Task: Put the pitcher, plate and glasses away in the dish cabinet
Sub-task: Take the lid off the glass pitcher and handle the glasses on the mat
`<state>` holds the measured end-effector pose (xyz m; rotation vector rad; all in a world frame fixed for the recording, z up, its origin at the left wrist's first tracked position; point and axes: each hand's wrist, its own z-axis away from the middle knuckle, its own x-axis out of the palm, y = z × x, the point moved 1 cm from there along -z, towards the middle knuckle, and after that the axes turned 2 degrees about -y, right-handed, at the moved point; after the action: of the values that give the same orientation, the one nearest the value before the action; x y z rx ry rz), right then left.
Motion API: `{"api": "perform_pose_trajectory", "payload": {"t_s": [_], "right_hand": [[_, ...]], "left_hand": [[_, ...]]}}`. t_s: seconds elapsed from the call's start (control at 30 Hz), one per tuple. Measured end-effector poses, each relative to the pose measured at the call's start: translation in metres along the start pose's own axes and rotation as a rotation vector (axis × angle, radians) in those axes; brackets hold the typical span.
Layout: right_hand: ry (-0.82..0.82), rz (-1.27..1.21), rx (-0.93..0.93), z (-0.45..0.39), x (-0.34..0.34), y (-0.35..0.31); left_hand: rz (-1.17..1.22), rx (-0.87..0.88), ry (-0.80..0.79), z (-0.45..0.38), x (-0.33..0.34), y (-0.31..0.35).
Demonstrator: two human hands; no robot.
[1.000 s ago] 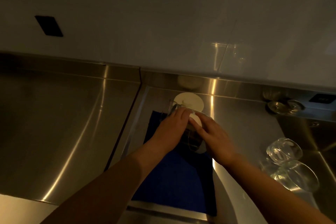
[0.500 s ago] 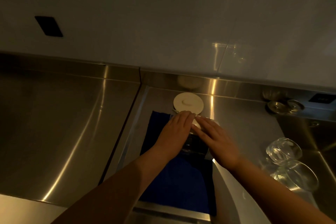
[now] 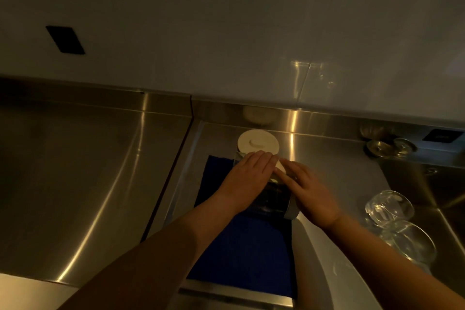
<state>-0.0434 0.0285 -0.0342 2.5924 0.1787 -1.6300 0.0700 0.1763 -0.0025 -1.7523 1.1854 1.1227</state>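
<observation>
A clear glass pitcher (image 3: 271,200) stands on a blue cloth (image 3: 241,254) on the steel counter. My left hand (image 3: 247,175) lies flat against its left side and my right hand (image 3: 309,191) against its right side, fingers stretched out, clasping it between them. A small white piece shows between my fingertips at the pitcher's top. Just behind the pitcher lies a round white plate-like disc (image 3: 258,145) with a raised bump in its middle. Two clear glasses (image 3: 388,206) (image 3: 412,243) lie on their sides to the right.
The steel counter (image 3: 88,184) stretches left, with a seam beside the cloth. A sink basin (image 3: 432,184) drops away at the right. Two small metal cups (image 3: 380,147) sit at the back right. A white wall with a black plate (image 3: 65,40) rises behind.
Both hands and the pitcher have shifted slightly toward me, and the white disc behind them is now fully uncovered.
</observation>
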Motion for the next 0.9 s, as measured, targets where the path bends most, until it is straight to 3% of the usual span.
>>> {"api": "perform_pose_trajectory", "payload": {"t_s": [0.33,0.6,0.9], "right_hand": [[0.054,0.074,-0.114,-0.007,-0.015,0.018],[0.069,0.066,-0.067,-0.012,-0.017,0.012],[0.022,-0.063,0.14,-0.012,-0.019,-0.004]], "left_hand": [[0.017,-0.096,0.036,-0.004,0.001,0.011],[0.076,-0.185,0.034,-0.002,0.002,0.006],[0.155,-0.271,0.003,0.006,-0.003,0.003]]}}
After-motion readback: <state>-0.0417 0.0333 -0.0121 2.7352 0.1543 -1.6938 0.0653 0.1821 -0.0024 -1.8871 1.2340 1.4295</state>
